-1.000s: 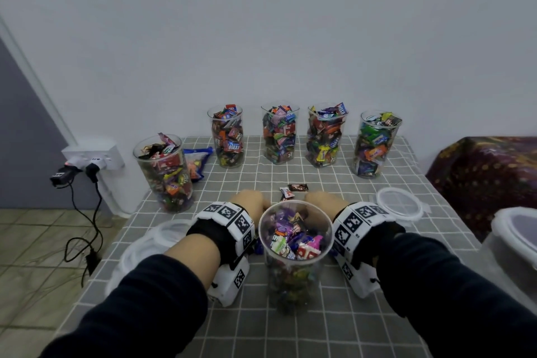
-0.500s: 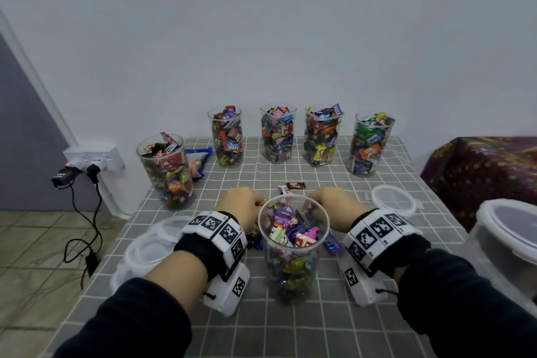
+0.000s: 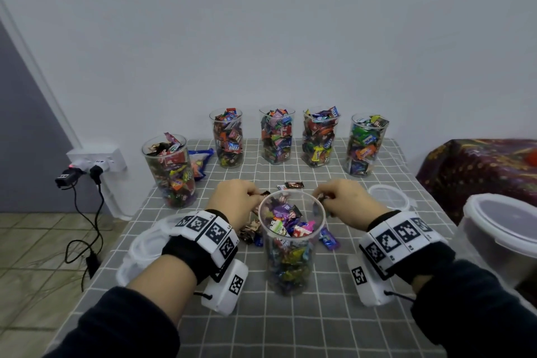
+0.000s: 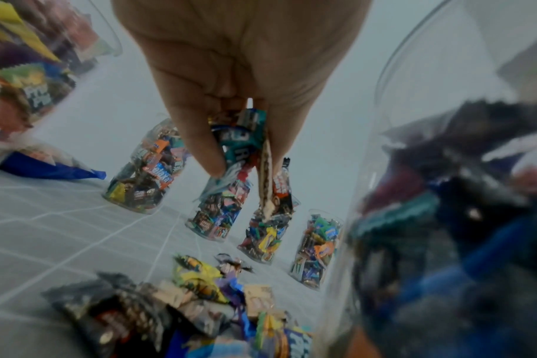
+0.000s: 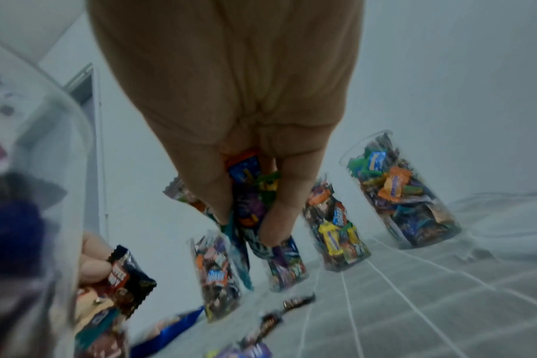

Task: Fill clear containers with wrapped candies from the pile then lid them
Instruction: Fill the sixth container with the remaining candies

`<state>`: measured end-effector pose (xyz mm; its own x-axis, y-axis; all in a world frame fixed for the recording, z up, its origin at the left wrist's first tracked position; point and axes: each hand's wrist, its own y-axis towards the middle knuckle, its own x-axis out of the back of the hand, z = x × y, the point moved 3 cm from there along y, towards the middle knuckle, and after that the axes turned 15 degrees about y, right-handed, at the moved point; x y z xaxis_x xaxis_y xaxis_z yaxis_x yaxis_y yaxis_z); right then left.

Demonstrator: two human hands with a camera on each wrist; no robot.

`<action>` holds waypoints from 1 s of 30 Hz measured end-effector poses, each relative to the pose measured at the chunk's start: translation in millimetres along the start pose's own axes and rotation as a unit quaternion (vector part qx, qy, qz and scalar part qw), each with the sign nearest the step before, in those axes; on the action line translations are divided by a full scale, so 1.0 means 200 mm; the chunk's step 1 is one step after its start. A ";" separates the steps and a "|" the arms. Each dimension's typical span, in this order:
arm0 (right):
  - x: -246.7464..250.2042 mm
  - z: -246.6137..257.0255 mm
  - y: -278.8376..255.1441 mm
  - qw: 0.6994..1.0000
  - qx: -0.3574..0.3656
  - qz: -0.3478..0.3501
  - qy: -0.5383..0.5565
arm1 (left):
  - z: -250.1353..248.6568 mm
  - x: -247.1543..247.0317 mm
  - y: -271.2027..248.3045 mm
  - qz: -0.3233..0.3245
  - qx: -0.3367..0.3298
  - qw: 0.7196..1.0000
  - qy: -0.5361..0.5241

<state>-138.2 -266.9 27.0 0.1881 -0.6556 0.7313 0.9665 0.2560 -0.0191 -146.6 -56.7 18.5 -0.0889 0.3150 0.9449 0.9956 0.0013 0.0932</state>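
The near container (image 3: 291,241) stands mid-table, nearly full, candies (image 3: 286,219) heaped close to its rim. At its 11 o'clock the left hand (image 3: 235,202) has its grip clenched on a bunch of wrappers (image 4: 246,143); at 1 o'clock the right hand (image 3: 345,200) pinches another bunch (image 5: 250,201). Both hover at the rim. With so little room left, dropped candies may slide off the heap onto the table (image 3: 290,325), and an overfull heap would likely keep a lid (image 3: 389,197), lying at 2 o'clock, from seating. A wrist bumping the tall container could tip it.
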 end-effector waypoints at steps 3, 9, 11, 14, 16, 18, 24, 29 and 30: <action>0.07 0.06 -0.03 0.998 0.033 -0.044 0.025 | -0.01 0.06 -0.02 -0.032 -0.008 0.999 -0.032; 0.17 0.21 -0.11 0.985 0.120 -0.095 0.075 | -0.03 0.11 -0.06 -0.064 -0.012 0.997 -0.050; 0.16 0.27 -0.15 0.981 0.143 -0.085 0.096 | -0.03 0.11 -0.07 -0.060 -0.009 0.997 -0.055; 0.13 0.34 -0.20 0.979 0.176 -0.061 0.089 | -0.02 0.09 -0.08 -0.051 -0.007 0.998 -0.042; 0.10 0.37 -0.23 0.977 0.192 -0.054 0.071 | -0.02 0.09 -0.09 -0.044 -0.006 0.998 -0.037; 0.08 0.39 -0.25 0.976 0.206 -0.050 0.050 | -0.02 0.09 -0.09 -0.041 -0.004 0.998 -0.039; 0.01 0.41 -0.28 0.976 0.219 -0.015 0.005 | -0.03 0.10 -0.10 -0.049 -0.011 0.998 -0.029; 0.00 0.40 -0.29 0.976 0.215 -0.012 0.014 | -0.04 0.10 -0.10 -0.053 -0.014 0.998 -0.039; 0.00 0.40 -0.29 0.977 0.214 -0.011 0.013 | -0.04 0.10 -0.10 -0.054 -0.015 0.998 -0.041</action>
<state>-208.6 -225.0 82.9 0.1770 -0.6805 0.7110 0.8102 0.5109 0.2874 -169.3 -57.2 37.7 -0.1920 0.3902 0.9005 0.9790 0.0119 0.2036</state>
